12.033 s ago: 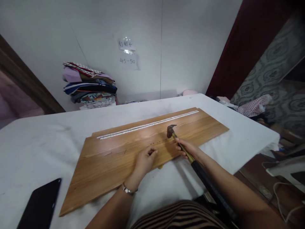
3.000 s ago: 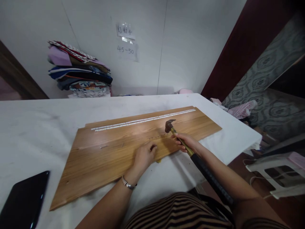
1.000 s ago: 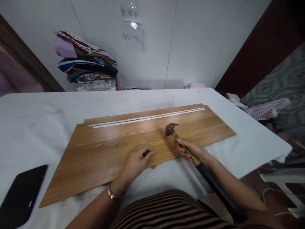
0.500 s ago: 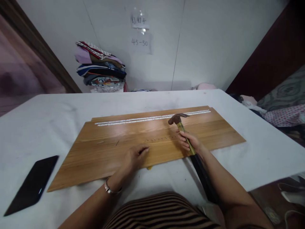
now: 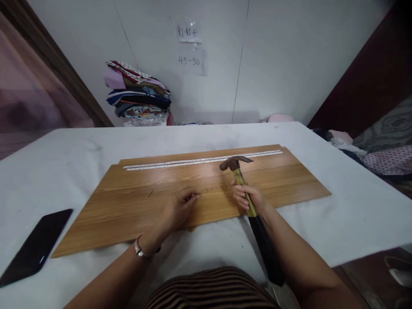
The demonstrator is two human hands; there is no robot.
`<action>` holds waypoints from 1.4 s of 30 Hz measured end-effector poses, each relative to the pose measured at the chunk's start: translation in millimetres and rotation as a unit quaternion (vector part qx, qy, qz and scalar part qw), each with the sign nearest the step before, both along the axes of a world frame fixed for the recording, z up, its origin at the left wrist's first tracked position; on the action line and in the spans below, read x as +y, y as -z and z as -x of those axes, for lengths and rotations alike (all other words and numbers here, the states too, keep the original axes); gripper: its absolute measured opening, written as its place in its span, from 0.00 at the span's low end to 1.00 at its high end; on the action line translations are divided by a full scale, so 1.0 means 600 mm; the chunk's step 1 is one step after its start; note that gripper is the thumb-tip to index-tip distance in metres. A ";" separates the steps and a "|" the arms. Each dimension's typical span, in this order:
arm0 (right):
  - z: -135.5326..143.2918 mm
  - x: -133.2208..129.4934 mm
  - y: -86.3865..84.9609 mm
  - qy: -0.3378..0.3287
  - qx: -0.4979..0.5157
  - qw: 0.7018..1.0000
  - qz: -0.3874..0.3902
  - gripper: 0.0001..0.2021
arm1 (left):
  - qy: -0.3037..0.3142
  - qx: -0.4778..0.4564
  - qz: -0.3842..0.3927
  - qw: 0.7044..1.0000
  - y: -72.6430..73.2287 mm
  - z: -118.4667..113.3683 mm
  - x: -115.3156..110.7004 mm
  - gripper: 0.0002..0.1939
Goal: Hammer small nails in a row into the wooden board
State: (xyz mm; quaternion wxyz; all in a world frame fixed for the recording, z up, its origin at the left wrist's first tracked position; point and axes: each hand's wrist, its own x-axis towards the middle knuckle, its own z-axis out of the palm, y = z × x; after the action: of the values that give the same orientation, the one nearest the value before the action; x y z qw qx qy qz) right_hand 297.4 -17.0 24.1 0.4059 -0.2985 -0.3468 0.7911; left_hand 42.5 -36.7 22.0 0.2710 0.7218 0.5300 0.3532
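A claw hammer with a rusty head and a yellow and black handle is tilted over the wooden board. Around the yellow part of its handle my right hand is closed, with the head raised off the wood. My left hand is low over the board, thumb and fingers pinched together at the left end of a row of small nail heads. Whatever is between those fingertips is too small to make out. Left of that hand lie two loose nails, one flat and one slanted.
Two white measuring strips run along the board's far side. A black phone lies on the white-covered table at the left. Folded clothes are stacked against the wall, below paper signs.
My left hand has moved up to the row of nail heads, its fingertips now pinched there. The hammer has shifted slightly left with my right hand. The view has tilted a little.
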 end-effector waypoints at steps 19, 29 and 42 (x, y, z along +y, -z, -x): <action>-0.033 0.009 -0.024 0.082 -0.008 0.996 -0.020 0.12 | 0.071 0.076 -0.020 0.994 0.007 -0.116 0.079 0.10; -0.025 0.009 -0.011 0.055 0.003 0.998 -0.010 0.11 | 0.067 0.088 -0.050 0.993 0.022 -0.122 0.083 0.11; -0.025 0.008 -0.011 0.026 0.004 1.000 -0.005 0.11 | 0.060 0.125 -0.076 0.987 0.036 -0.124 0.079 0.10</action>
State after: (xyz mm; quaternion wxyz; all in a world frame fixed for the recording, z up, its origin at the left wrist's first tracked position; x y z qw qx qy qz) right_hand 312.3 -12.3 30.7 0.4293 -0.3025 -0.3416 0.7794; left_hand 116.9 10.9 0.5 0.1679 0.8091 0.4873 0.2822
